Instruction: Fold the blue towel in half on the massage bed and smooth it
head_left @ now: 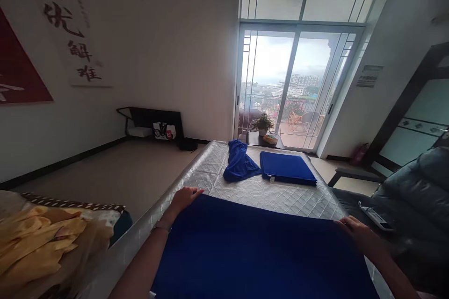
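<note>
A person grips a broad blue cloth (266,257) by its two far corners at a silver-quilted desk (210,163). The left hand (183,202) has its fingers drawn closed on the far left corner; those of the right hand (355,230) are curled onto the far right one, the fabric spread between them above the near end. Farther along lie a crumpled blue piece (240,163) and, just beside it, a flat folded blue stack (287,167). A potted plant (263,124) stands past the desk, before a sliding glass door (268,60). Yellow fabric (45,238) sits heaped on the person's left.
</note>
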